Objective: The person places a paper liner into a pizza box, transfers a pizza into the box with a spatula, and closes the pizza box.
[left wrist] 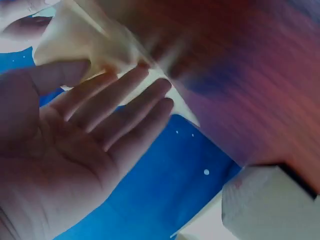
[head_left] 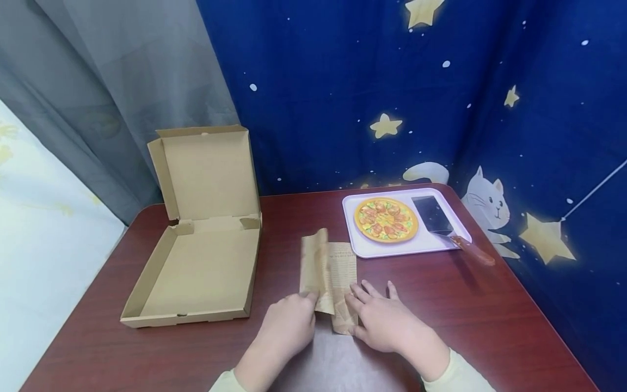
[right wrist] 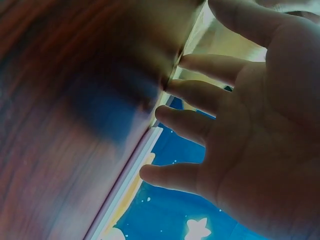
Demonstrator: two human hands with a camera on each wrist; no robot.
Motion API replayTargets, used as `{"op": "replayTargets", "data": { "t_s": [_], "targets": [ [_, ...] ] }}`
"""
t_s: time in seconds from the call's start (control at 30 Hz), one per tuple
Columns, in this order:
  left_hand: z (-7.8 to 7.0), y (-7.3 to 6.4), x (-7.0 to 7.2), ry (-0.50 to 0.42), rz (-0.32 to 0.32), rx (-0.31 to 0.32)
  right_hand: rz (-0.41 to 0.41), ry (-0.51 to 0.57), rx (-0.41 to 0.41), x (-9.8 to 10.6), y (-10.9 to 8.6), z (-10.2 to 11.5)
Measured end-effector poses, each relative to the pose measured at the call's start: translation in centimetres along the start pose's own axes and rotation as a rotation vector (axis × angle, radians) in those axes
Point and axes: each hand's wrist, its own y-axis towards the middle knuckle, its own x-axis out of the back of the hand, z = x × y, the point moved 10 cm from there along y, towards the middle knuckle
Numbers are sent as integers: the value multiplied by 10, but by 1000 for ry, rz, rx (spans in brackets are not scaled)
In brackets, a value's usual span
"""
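The left hand (head_left: 290, 322) pinches the lifted left part of the brown printed paper (head_left: 344, 268), which lies between and just ahead of both hands, while the right hand (head_left: 387, 322), its fingers spread, touches the paper's right side, beyond which rests the lilac tray (head_left: 431, 246).

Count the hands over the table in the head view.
2: the left hand grips the raised flap of the printed paper; the right hand rests at its right edge.

Gap between box (head_left: 201, 272) and paper (head_left: 313, 267)
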Motion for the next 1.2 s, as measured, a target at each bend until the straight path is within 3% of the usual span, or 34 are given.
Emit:
{"op": "replayTargets", "data": {
  "t_s": [0.13,0.23,0.4,0.53,0.63,0.7,0.77,0.9,1.03,1.2],
  "targets": [
    [7,-1,17,22,-146,39,7,8,-4,1,0,0],
    [15,0,24,-92,-185,101,11,9,-6,2,0,-1],
    [34,3,22,-485,-141,219,15,3,-2,0,-1,-1],
    [51,3,13,-936,-34,365,19,15,0,-3,-1,-2],
    [60,0,8,-1282,13,472,19,23,3,-3,-1,-3],
    [65,-1,8,-1408,0,509,17,25,3,-1,-1,-3],
    [71,-1,10,-1431,-29,530,17,29,3,-1,-2,-3],
    [84,0,10,-1375,-90,560,21,37,-3,0,-3,-4],
    [92,0,6,-1409,-133,593,19,46,-5,0,-4,-6],
    [94,5,4,-1421,-123,593,16,47,-4,-2,-5,-8]
  ]
}}
